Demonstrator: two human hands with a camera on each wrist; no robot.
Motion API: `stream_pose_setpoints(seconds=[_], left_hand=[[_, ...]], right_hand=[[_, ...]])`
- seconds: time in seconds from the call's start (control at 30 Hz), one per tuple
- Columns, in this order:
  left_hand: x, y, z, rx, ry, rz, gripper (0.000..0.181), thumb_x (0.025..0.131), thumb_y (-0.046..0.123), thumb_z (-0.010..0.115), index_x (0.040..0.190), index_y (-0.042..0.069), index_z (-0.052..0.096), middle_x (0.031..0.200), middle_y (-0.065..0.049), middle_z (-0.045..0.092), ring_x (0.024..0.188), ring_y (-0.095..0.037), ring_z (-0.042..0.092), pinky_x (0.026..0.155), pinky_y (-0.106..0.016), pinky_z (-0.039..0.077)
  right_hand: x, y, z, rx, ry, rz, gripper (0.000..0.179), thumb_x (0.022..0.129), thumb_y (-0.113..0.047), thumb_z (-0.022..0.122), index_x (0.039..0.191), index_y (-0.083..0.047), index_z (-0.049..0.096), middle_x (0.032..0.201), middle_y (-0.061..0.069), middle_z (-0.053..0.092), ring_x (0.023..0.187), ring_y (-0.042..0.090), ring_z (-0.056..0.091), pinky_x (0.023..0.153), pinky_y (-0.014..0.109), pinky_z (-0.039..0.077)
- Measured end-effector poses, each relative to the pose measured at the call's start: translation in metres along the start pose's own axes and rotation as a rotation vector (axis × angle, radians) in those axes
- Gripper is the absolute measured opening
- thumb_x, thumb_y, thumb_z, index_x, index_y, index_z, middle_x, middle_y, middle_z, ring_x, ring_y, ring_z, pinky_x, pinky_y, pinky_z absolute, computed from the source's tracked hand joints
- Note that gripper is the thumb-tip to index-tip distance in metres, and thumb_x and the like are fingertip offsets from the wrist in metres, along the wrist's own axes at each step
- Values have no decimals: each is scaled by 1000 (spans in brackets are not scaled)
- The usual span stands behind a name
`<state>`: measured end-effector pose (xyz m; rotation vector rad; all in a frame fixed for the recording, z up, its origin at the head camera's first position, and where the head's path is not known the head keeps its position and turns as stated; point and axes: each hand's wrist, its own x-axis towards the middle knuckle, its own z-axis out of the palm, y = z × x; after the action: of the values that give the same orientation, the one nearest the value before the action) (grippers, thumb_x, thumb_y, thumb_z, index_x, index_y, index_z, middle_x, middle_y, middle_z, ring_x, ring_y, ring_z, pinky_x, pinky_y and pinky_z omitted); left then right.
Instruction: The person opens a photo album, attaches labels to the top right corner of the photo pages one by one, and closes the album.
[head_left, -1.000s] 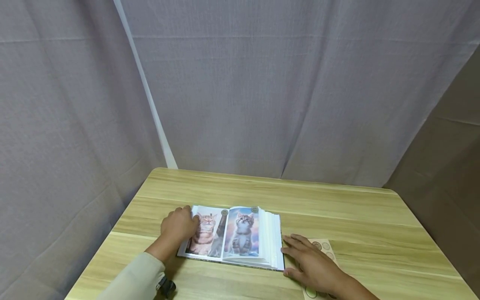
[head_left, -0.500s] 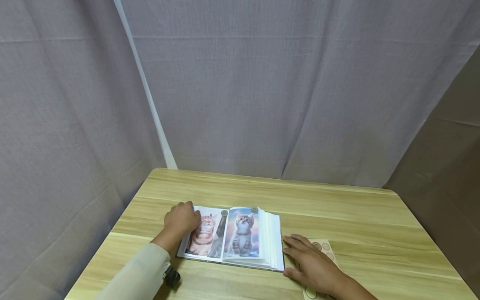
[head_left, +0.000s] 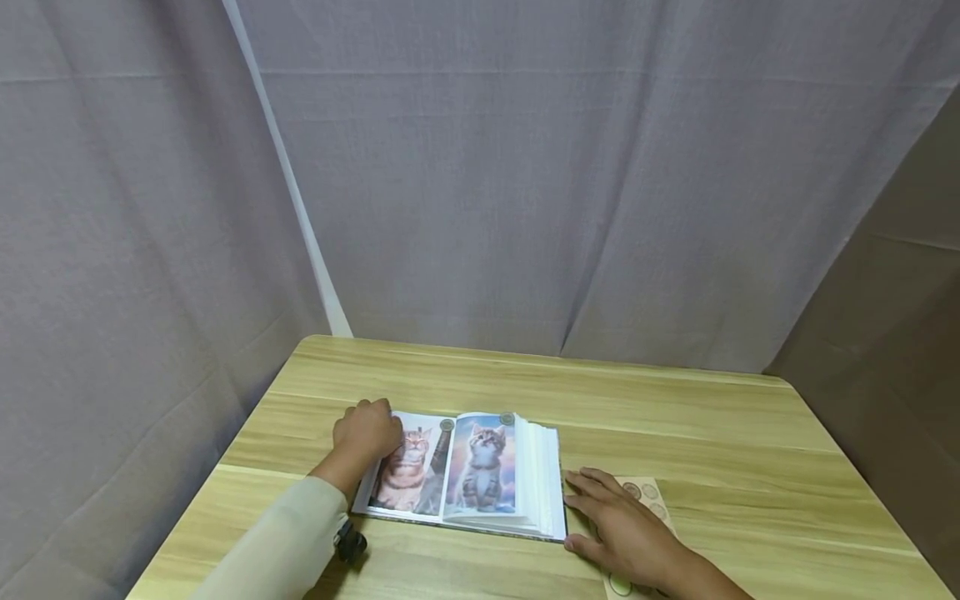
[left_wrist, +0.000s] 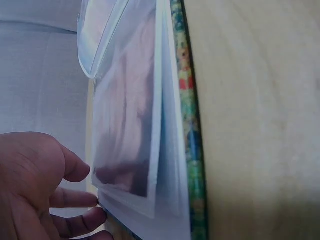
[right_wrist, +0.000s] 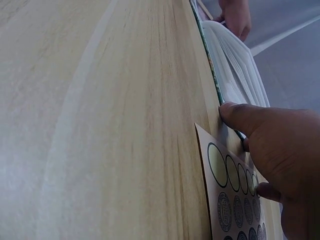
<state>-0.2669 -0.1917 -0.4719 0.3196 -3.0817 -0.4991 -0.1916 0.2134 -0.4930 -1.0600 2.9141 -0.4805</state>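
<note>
A small photo album [head_left: 552, 487] lies spread on the table, with an orange cat picture [head_left: 405, 477] on the left page and a grey kitten picture [head_left: 482, 475] on the right. My left hand [head_left: 367, 429] is at the album's upper left edge, its fingers loosely bent. In the left wrist view, thumb and fingertips are right at the page and cover edge. My right hand [head_left: 626, 529] rests with extended fingers over a sheet of round stickers [head_left: 649, 492], covering much of it. Its fingertips and thumb reach the album's right edge.
The album lies on a wood-grain table [head_left: 720, 425], its patterned cover edge [left_wrist: 192, 135] showing in the left wrist view. Grey curtains [head_left: 465, 183] hang behind and to the left of the table. A black device [head_left: 350, 542] is worn at the left sleeve.
My left hand has shifted slightly up and to the right along the album's left side. The right hand, album and sticker sheet have kept their places.
</note>
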Motion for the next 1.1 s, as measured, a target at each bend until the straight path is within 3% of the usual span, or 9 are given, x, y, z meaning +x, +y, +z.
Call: stream_pose_setpoints(seconds=[0.27,0.47,0.9,1.0,1.1], left_hand=[[3,0,-2,-18,-16,-34,40,95,26,51,120,-2,65,111,-22,67,99,-44,63,75,-57,53],[5,2,-1,3,-17,-32,44,103,33,49,124,-4,63,114,-26,67,101,-45,63,77,-59,54],[7,3,-3,-31,-20,1,47,103,32,50,121,-9,62,115,-31,65,105,-48,64,77,-58,55],[7,3,-3,-43,-25,8,45,103,31,49,119,-9,63,112,-31,66,101,-47,65,75,-56,55],[8,3,-2,-95,-60,29,39,103,29,48,109,-5,66,100,-24,68,86,-38,66,68,-48,54]], right_hand=[[0,0,1,3,-1,13,67,95,-60,63,133,-5,68,155,9,47,145,35,36,99,74,39],[0,-1,1,4,4,18,65,95,-57,66,132,-4,68,155,9,48,145,35,37,99,74,39],[1,-1,0,18,34,-41,66,97,-54,63,131,3,67,154,15,48,142,40,39,100,71,40],[0,-1,2,20,38,-40,67,97,-54,64,130,3,67,153,15,48,142,41,39,99,73,40],[0,0,3,19,41,-39,67,96,-55,64,130,3,67,153,15,49,142,41,39,100,72,39]])
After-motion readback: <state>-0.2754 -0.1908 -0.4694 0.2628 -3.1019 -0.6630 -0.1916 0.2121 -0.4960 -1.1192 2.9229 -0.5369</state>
